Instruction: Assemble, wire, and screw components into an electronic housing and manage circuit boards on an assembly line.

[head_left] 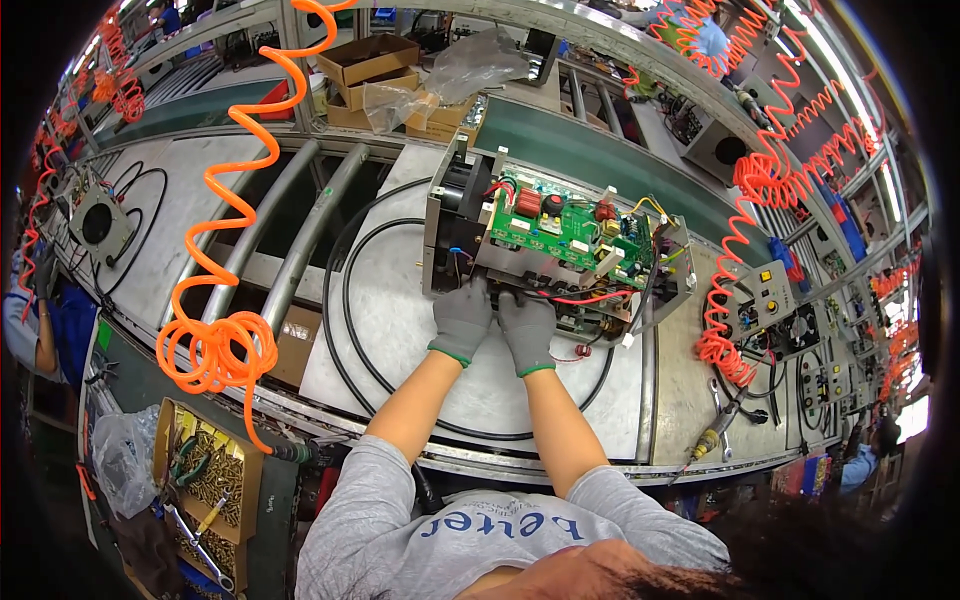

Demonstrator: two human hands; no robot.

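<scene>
An open machine chassis (433,235) stands on the pale work board (420,380) in front of me, with a green circuit board (545,238) on top and a black fan housing (462,192) at its left end. My left hand (464,318), in a grey glove with a green cuff, reaches into the chassis's near side below the fan. Close beside it, my right hand (526,332), gloved alike, has its fingers bent in under the board. Both hands look closed at the near edge; their fingertips, and whatever they grip, are hidden. A red wire (590,299) runs right of my right hand.
A thick black cable (346,300) loops around the chassis on the board. An orange coiled air hose (236,205) hangs at left. Screw boxes (250,490) with wrenches sit lower left. At right lie a screwdriver (708,440) and a wrench (727,440). Cardboard boxes (368,60) stand behind.
</scene>
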